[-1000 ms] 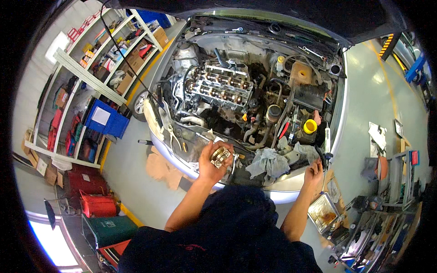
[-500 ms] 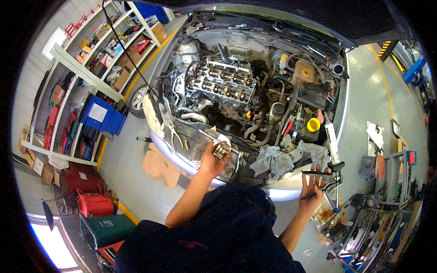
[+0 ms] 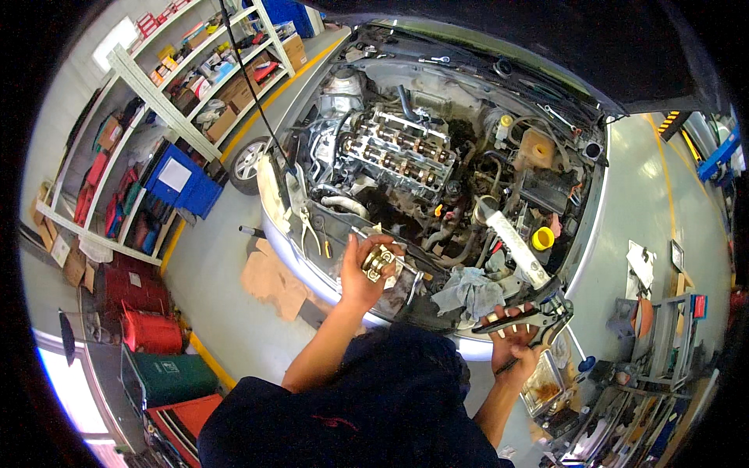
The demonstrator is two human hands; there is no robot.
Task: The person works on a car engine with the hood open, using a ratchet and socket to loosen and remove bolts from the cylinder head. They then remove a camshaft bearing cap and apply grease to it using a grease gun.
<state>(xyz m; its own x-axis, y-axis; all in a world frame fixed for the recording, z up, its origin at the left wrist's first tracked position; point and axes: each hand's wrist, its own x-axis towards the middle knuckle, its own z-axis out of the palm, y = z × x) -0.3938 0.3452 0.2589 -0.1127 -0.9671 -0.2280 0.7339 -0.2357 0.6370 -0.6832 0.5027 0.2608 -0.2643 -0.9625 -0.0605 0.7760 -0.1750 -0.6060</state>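
My left hand [image 3: 365, 269] is closed around small metal camshaft bearing caps [image 3: 378, 264], held over the front edge of the car. My right hand [image 3: 516, 343] grips the black handle of a caulking gun [image 3: 546, 316] at the front right corner. A white cartridge [image 3: 516, 248] sits in the gun, its nozzle slanting up and left over the engine bay. Beyond both hands lies the engine with its camshafts [image 3: 402, 152] exposed. Beside the cartridge, a grey rag [image 3: 468, 292] is crumpled on the front panel.
Pliers [image 3: 309, 230] and a small screwdriver [image 3: 327, 247] lie on the front left edge. A yellow cup [image 3: 541, 238] stands at the right of the bay. The raised hood [image 3: 546, 47] hangs overhead. Shelves [image 3: 175, 109] line the left wall; an oily tray [image 3: 544, 386] is low at right.
The caulking gun has swung from nearly upright to pointing up and left, over the engine bay. My left hand has turned the bearing caps a little. The view has shifted slightly.
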